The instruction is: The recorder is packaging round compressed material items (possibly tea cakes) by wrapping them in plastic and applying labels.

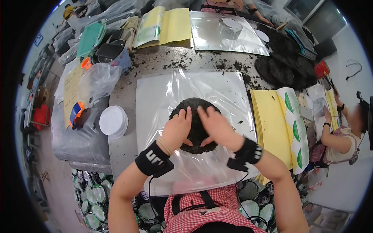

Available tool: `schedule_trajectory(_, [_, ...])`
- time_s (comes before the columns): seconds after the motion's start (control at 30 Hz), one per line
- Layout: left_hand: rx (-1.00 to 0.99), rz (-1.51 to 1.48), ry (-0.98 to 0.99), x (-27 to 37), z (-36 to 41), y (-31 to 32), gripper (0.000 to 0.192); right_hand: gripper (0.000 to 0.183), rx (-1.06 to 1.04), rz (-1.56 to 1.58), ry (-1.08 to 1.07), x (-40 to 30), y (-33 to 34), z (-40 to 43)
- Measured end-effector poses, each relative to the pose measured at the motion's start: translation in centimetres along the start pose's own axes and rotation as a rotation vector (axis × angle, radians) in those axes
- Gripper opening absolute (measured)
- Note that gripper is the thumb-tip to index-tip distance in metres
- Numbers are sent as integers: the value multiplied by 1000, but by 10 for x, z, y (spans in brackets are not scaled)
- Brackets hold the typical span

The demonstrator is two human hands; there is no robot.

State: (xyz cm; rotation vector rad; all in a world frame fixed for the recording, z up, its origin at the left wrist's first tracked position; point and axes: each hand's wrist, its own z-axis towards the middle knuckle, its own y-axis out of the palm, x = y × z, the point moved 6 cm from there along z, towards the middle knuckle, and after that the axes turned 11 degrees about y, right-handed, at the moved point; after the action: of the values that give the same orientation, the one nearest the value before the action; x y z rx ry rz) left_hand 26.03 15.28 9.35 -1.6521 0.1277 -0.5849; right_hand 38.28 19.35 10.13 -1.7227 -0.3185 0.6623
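Observation:
A dark round cake of flaky material (198, 128), perhaps dried seaweed, lies on a clear plastic sheet (157, 99) in front of me. My left hand (177, 126) rests on the left part of the cake, fingers pointing away from me. Over its right part lies my right hand (218, 127), with the fingers spread. Both thumbs reach inward near the cake's front edge, and the cake's middle shows between the hands. Beneath the cake the plastic is wrinkled and shiny. Neither hand is closed around anything.
White round discs (113, 121) are stacked to my left. To the right lie yellow-backed label sheets (271, 125), with piled dark cakes (279, 70) behind them. A metal sheet (207, 32) holds a round container (230, 27). Co-workers stand across the table and at right. Packaged discs (97, 193) lie below.

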Motion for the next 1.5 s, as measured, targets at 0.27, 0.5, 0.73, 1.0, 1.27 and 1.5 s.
schedule_trajectory(0.27, [54, 182, -34, -17, 21, 71, 101, 48, 61, -260, 113, -13, 64, 25])
schedule_trajectory(0.5, [-233, -5, 114, -22, 27, 51, 88, 27, 93, -32, -25, -1, 69, 35])
schedule_trajectory(0.73, [280, -206, 86, 54, -100, -27, 52, 54, 57, -8, -9, 4, 71, 31])
schedule_trajectory(1.0, [556, -79, 572, 123, -176, -36, 20, 95, -55, 65, 25, 1, 41, 6])
schedule_trajectory(1.27, [357, -25, 80, 28, -183, 68, 51, 50, 542, 371, 508, 161, 27, -106])
schedule_trajectory(1.5, [625, -9, 326, 45, -55, 51, 105, 51, 343, 350, 456, 122, 31, -129])
